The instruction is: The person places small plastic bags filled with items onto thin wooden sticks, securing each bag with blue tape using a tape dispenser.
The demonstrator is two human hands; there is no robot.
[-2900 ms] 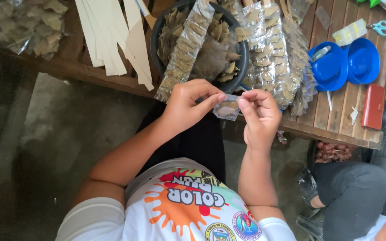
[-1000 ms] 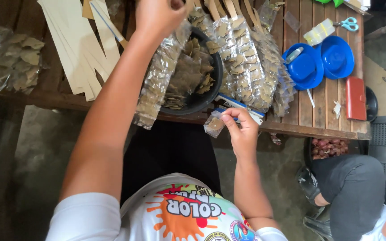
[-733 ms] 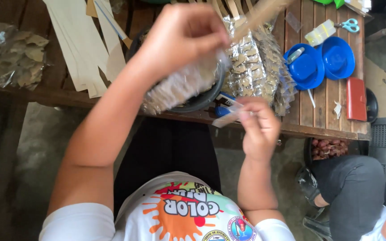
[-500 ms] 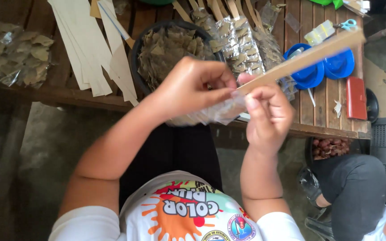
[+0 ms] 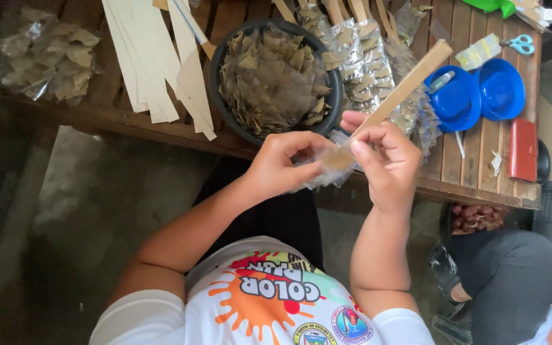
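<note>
Both hands meet in front of the wooden table (image 5: pixel 480 191), just below its near edge. My left hand (image 5: pixel 285 163) pinches a small clear plastic packet (image 5: pixel 324 176) of dried leaves. My right hand (image 5: pixel 388 160) grips the lower end of a long tan cardboard strip (image 5: pixel 410 83) against that packet. The strip slants up and to the right over the table. Just beyond the hands stands a black bowl (image 5: pixel 225 108) full of dried leaves.
Rows of filled packets (image 5: pixel 362 61) lie right of the bowl, pale cardboard strips (image 5: pixel 154 64) to its left, a bag of leaves (image 5: pixel 46 54) far left. Two blue dishes (image 5: pixel 480 96), scissors (image 5: pixel 520 43) and a red case (image 5: pixel 522 150) sit at right. Another person's leg (image 5: pixel 512 287) is lower right.
My left hand reached out over the table, came back with the cardboard strip and joined my right hand. The strip now sits against the packet, held by my right hand.
</note>
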